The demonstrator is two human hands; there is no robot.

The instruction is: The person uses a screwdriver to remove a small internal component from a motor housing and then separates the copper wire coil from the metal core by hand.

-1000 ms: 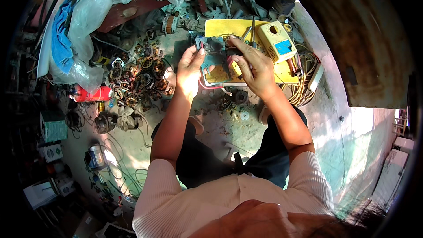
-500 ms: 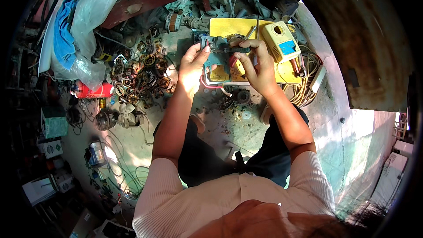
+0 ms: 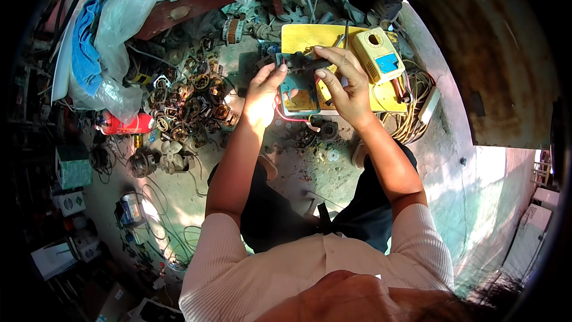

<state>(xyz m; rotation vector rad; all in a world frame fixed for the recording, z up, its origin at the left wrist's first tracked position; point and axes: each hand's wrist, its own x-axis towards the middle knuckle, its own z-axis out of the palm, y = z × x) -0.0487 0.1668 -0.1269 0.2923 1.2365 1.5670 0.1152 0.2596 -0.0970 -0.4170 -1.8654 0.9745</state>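
My left hand (image 3: 265,86) grips the left edge of a blue-green flat plastic casing (image 3: 291,106), thumb on top and fingertips showing beneath. A pink-red wire (image 3: 292,120) hangs from its lower side and ends in a pale tip. My right hand (image 3: 350,83) pinches a dark, roughly cylindrical piece (image 3: 312,64) between thumb and fingers, held across the casing's upper part. Whether this dark piece is joined to the casing I cannot tell. Both are held over a yellow board (image 3: 298,33).
On the board's right stands a cream charger-like box (image 3: 378,56) with a blue label. Coiled cable (image 3: 411,125) lies beside it. Several motor parts (image 3: 193,98) are heaped on the floor at left, near a red bottle (image 3: 125,122). A rusty sheet (image 3: 506,53) stands right.
The casing has turned slightly in my left hand, its near edge shifting right. My right hand has moved a little up and left with the dark piece.
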